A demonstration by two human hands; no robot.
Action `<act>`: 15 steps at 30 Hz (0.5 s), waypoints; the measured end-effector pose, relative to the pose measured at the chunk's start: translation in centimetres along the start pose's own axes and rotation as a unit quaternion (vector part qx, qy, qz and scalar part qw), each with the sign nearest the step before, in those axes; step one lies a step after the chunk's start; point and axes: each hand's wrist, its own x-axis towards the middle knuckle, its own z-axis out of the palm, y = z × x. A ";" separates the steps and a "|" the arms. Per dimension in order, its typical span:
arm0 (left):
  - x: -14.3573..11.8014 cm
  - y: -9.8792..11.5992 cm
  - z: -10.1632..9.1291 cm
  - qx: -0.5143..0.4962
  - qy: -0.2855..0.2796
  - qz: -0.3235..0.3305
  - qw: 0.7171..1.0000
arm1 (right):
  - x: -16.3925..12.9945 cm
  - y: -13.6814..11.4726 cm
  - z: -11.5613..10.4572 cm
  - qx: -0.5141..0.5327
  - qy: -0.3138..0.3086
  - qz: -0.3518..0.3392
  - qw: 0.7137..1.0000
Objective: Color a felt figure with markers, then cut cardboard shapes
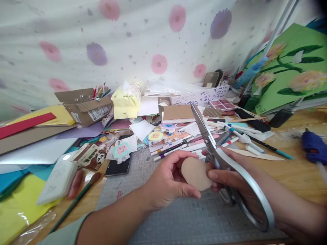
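A rounded piece of tan cardboard (196, 173) is held above the grey cutting mat (163, 217). My left hand (171, 182) curls around its left side, fingers behind and thumb along the lower edge. My right hand (237, 180) pinches the right edge of the cardboard with the thumb and also carries large metal scissors (219, 156). The scissor blades point up and away, nearly together, and the big handle loop hangs over the back of the hand. Some of the right fingers are hidden behind the scissors.
Markers (173, 149) lie heaped beyond my hands. At left are a dark phone (119, 166), a paintbrush (76, 200), a white case (57, 178) and a cardboard box (89, 109). A blue glue gun (315, 146) and a green flower painting (296, 68) are at right.
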 end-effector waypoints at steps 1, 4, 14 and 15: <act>0.0 0.0 0.0 0.004 0.000 0.007 1.000 | 0.0 0.2 0.0 0.008 -0.001 0.000 1.000; -0.1 -0.1 -0.1 0.030 0.020 0.032 0.999 | 0.3 0.5 0.0 0.006 0.017 -0.003 1.000; 0.9 -0.1 -0.9 0.055 0.120 0.033 0.991 | 2.4 0.6 -9.1 -0.502 0.151 -0.079 0.848; 0.9 -0.1 -1.0 0.054 0.122 0.035 0.990 | 2.4 0.8 -10.0 -0.552 0.160 -0.083 0.814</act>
